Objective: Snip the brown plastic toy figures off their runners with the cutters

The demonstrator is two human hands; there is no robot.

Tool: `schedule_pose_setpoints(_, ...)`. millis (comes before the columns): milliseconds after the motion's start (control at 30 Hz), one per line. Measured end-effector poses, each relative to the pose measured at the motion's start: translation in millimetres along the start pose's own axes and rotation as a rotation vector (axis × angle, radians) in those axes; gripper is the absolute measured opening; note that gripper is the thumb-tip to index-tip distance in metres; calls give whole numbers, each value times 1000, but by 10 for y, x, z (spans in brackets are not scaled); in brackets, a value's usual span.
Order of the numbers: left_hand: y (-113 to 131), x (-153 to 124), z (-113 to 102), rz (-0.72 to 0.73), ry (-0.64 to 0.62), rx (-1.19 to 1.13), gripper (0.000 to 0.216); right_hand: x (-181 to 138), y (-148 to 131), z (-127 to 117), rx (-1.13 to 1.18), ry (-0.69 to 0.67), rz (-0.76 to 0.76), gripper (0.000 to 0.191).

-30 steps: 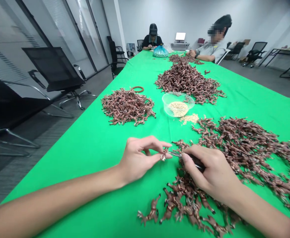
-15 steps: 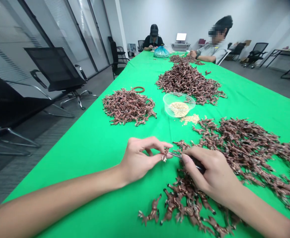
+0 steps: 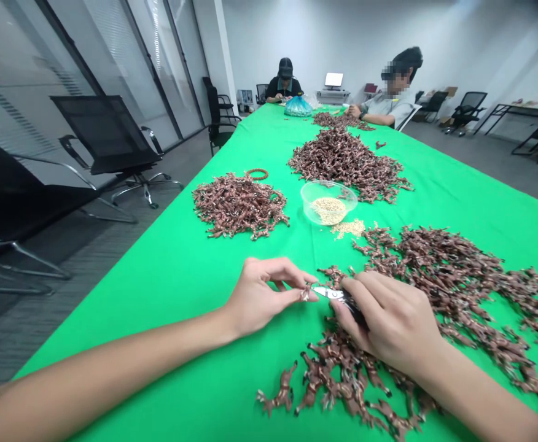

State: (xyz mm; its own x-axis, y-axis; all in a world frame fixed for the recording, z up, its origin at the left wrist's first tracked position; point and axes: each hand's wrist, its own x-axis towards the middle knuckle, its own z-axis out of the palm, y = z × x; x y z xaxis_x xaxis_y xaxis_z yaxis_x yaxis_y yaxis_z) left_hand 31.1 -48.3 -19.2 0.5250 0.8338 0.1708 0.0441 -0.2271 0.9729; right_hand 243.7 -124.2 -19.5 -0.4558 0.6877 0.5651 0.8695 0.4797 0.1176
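Observation:
Between thumb and fingertips, my left hand (image 3: 263,294) pinches a small brown horse figurine (image 3: 305,291), mostly covered by the fingers. My right hand (image 3: 391,316) is closed around the dark handles of pliers (image 3: 330,293). Their flat silver jaws point left, with the tip right at the figurine; whether they touch it I cannot tell. Under and beside my right hand lies a loose spread of similar brown figurines (image 3: 444,258). One single figurine (image 3: 279,390) lies at the near left end of that spread.
A clear plastic bowl (image 3: 352,197) holds tiny gold pieces, and more gold pieces (image 3: 349,229) are spilled beside it. Figurine piles stand at left (image 3: 240,207) and further back (image 3: 345,162). A brown braided ring (image 3: 257,174) lies behind the left pile. Two people sit at the table's far end.
The pliers have turned in my right hand, so the flat side of their jaws now shows. Both hands stay in nearly the same place. The camera view has tilted slightly upward.

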Motion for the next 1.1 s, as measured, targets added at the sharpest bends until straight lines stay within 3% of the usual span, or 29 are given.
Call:
schedule_pose_setpoints(233,-55,36,-40,-12,38,45,24,43,73,-4,-26,40,-5,21)
schedule_pose_setpoints(500,-69,66,-75,16,120,-65,24,12,398,94,283,152,294,16)
schedule_pose_setpoints(600,-58,62,-80,29,152,-124,27,37,417,79,355,160,344,18)
schedule_pose_setpoints(1100,48,-25,-34,76,198,-38,27,39,206,3,411,73,160,14)
